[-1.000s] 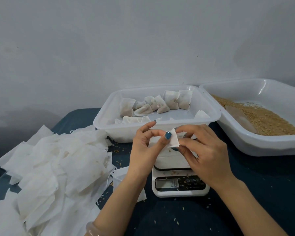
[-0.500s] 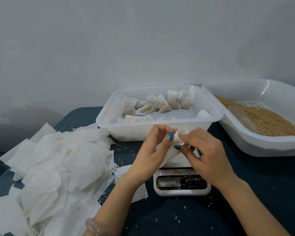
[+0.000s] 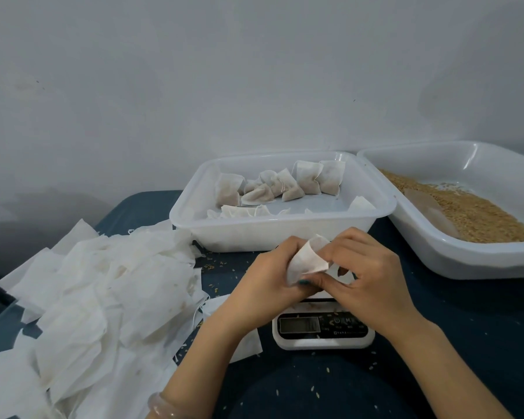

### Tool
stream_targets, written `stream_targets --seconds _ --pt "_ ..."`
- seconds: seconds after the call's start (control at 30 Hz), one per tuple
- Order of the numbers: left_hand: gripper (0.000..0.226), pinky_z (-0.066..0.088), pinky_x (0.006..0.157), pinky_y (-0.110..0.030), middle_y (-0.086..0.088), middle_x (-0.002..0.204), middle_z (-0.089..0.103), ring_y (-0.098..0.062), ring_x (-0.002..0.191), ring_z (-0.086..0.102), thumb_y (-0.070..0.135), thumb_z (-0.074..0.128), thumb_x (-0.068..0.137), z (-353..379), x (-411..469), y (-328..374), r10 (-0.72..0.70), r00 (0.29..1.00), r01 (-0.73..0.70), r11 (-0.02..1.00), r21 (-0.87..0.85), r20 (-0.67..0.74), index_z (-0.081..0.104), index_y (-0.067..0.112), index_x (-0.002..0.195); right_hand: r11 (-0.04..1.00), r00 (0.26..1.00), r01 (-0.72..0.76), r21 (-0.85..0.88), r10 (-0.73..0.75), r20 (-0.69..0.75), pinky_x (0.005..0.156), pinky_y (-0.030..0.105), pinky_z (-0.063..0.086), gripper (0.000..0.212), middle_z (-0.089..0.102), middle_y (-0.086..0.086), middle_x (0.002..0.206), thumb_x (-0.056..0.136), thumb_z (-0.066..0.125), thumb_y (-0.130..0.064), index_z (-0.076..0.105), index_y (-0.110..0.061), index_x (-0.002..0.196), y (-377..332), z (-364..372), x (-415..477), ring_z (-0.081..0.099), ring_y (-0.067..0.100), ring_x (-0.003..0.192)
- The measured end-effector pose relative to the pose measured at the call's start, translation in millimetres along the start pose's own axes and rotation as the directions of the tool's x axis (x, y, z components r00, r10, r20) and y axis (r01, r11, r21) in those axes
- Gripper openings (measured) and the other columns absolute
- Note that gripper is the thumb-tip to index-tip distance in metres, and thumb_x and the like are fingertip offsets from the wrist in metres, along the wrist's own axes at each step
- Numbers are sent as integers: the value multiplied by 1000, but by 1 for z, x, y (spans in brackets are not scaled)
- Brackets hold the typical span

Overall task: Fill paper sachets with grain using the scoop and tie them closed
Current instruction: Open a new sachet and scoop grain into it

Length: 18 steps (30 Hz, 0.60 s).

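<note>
Both my hands hold one white paper sachet just above the small digital scale. My left hand grips its left side and lower corner. My right hand pinches its right edge, fingers curled over it. The sachet is folded and tilted between them. A white tray at the right holds brown grain with a translucent scoop lying in it. A second white tray behind the hands holds several filled, tied sachets.
A big loose heap of empty white sachets covers the left of the dark blue table. One flat sachet lies under my left forearm. Scattered grains dot the cloth. A grey wall stands close behind the trays.
My hands have come down toward the scale with the sachet, and the sachet went from flat and pinched at its top to folded and tilted between my fingers.
</note>
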<state>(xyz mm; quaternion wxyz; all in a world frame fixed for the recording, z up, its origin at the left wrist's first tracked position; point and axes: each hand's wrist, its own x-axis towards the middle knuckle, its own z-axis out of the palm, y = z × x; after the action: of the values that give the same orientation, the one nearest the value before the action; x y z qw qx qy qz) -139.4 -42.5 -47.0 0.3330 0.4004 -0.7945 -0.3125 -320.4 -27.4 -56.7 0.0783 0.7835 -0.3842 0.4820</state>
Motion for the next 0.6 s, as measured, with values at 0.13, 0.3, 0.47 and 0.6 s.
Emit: stream_targets --seconds 0.13,0.3,0.47,0.6 --pt "34 50 75 -32 17 98 64 -5 90 59 29 75 77 1 2 -6 25 998 -14 986 164 -60 56 32 105 996 998 63 -66 -63 1 63 25 50 22 68 -8 83 70 89 -15 71 -15 82 0 1 0 57 12 83" --pt "32 45 73 -31 12 97 59 -9 90 52 26 77 77 -3 3 -11 57 989 -15 954 298 -134 58 23 102 982 989 143 -123 -136 60 62 32 55 23 68 2 88 70 88 -8 69 -9 83 -1 3 -2 61 19 81" --pt "34 46 69 -28 15 95 60 -7 85 56 19 74 76 -1 4 -11 23 993 -2 984 181 -113 53 28 101 979 987 155 -130 -149 58 55 35 55 15 66 7 90 81 72 -4 62 -7 90 -5 4 -2 62 22 73" --pt "34 46 69 -31 14 95 59 -9 85 56 21 67 77 2 2 -11 62 993 -38 975 221 -104 49 28 105 986 991 133 -99 -129 46 61 33 57 10 67 6 93 84 68 -5 66 -8 94 -7 3 -3 64 21 78"
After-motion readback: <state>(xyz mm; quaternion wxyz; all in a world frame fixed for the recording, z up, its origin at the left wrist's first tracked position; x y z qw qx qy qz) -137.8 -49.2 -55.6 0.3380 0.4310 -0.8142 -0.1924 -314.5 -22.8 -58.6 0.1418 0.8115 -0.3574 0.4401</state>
